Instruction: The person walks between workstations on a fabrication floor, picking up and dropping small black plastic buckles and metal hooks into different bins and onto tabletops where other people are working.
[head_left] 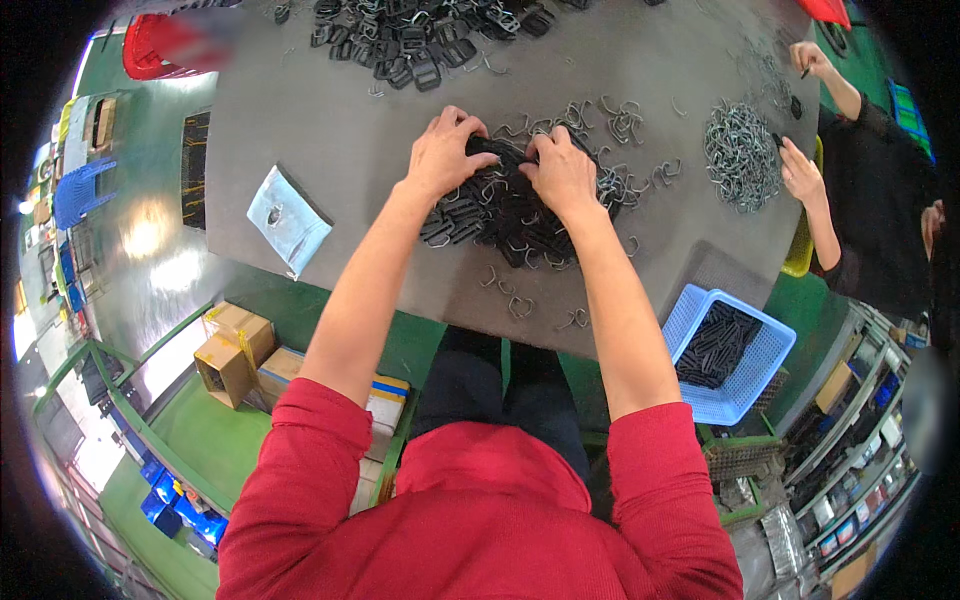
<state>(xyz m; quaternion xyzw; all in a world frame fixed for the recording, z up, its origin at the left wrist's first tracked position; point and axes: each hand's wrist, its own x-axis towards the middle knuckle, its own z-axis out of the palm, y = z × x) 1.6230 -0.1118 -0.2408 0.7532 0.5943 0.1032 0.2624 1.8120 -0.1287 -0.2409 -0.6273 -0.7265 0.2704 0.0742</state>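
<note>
In front of me on the grey table is a heap of black plastic buckles [500,215], with bent metal wire hooks mixed in. My left hand [447,155] rests on the heap's far left side, fingers curled and thumb pressed against some buckles. On its far right side my right hand [560,170] is bent the same way, thumb turned inward. Both hands grip at the pieces between them; exactly which ones is hidden by the fingers and the heap. Loose wire hooks [622,185] lie scattered just right of my right hand.
A larger buckle pile [412,45] lies at the far side. To the right are a mound of wire hooks [742,155] and a co-worker's hands [802,172]. A blue basket [730,400] of black pieces stands by the near right edge. A pale blue packet [290,222] lies left.
</note>
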